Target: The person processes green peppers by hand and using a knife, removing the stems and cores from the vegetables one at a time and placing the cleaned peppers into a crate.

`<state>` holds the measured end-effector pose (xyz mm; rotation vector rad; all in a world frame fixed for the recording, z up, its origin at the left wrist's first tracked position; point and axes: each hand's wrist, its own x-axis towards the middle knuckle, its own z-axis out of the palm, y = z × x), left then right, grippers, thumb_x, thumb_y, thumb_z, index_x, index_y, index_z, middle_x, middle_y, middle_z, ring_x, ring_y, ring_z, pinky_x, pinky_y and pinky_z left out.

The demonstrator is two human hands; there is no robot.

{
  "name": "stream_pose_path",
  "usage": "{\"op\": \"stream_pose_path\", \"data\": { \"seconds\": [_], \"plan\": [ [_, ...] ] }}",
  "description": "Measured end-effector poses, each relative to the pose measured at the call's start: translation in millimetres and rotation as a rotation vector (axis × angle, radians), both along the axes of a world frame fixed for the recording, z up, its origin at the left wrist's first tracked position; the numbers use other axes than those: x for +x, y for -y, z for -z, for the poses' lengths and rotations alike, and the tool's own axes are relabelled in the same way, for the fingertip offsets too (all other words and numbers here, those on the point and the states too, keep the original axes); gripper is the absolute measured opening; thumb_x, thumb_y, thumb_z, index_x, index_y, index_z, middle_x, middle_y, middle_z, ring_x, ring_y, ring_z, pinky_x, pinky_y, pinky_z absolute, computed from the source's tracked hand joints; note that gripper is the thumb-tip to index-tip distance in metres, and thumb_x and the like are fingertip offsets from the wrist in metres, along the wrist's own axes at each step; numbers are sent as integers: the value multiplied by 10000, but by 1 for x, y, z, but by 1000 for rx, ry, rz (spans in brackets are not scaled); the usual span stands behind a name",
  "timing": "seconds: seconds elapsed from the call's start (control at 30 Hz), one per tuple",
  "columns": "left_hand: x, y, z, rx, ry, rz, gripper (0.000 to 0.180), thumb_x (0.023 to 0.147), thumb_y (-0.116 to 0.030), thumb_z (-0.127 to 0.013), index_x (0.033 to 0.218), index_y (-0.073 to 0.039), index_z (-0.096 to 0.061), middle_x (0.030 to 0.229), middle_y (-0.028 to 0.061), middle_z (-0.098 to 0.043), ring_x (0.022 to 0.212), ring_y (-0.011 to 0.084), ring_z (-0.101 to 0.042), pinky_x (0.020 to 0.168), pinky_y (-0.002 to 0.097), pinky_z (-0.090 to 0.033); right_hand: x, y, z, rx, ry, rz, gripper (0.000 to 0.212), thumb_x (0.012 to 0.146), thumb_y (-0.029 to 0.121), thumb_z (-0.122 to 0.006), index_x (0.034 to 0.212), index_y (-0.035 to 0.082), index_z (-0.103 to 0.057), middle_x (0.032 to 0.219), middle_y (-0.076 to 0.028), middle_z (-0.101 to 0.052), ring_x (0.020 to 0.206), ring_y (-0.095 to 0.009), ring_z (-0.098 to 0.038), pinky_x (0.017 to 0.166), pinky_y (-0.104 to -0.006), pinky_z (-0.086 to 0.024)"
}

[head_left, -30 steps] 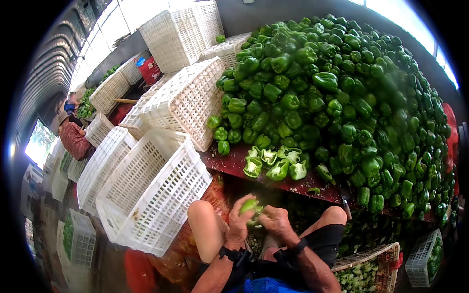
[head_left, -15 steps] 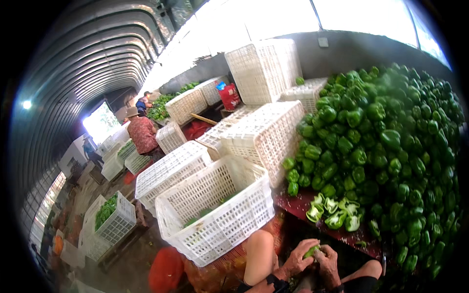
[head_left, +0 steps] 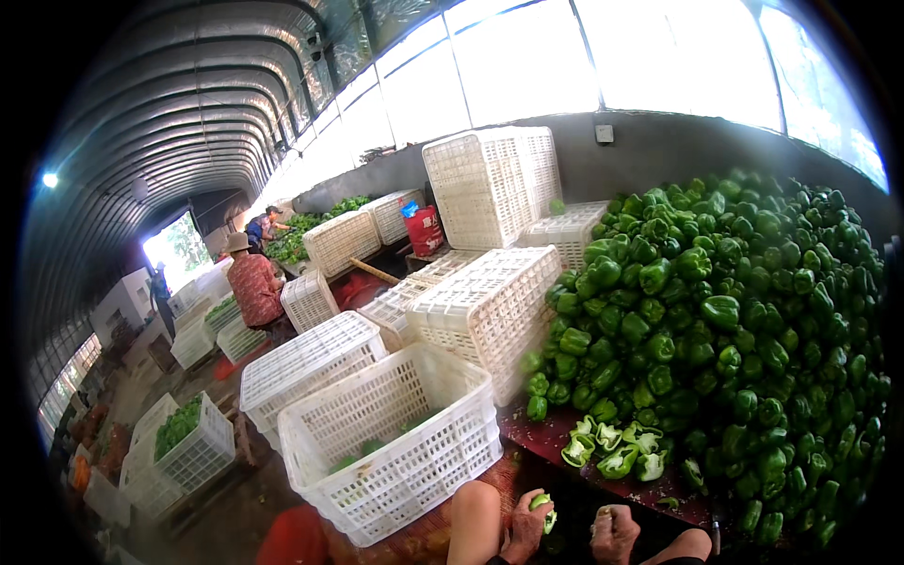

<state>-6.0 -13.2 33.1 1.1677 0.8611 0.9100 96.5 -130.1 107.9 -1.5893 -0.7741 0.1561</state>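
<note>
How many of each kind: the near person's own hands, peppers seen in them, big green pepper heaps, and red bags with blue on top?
Own hands: 2 (left hand, right hand)
Held pepper: 1
Pepper heap: 1
Red bag: 1
Total: 5

A green pepper piece [head_left: 540,502], pale flesh showing, sits in the left grip [head_left: 524,529].

Illegible white print [head_left: 430,222] on red bag [head_left: 425,242]
</note>
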Motion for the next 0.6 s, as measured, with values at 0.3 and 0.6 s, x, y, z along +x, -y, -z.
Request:
{"op": "stream_pose_path", "data": {
  "seconds": [0.3,0.6],
  "plan": [
    [4,-25,-20,48,-10,21,290,906,-111,-614,1188,-44,-605,1086,123,-628,999,263,-619,900,334,-495,-20,3,-39,-33,-161,-86,165,969,142,-510,983,18,-619,692,-55,-571,608,-171,-527,573,-311,-462],
    [0,-13,-96,537,-56,101,406,866,-115,-685,1252,-49,-581,1184,129,-565,1105,254,-563,965,312,-437,14,-8,16,-99,-265,-238,161,940,136,-546,1007,28,-644,734,-58,-594,610,-154,-525,571,-309,-464]
  ]
}}
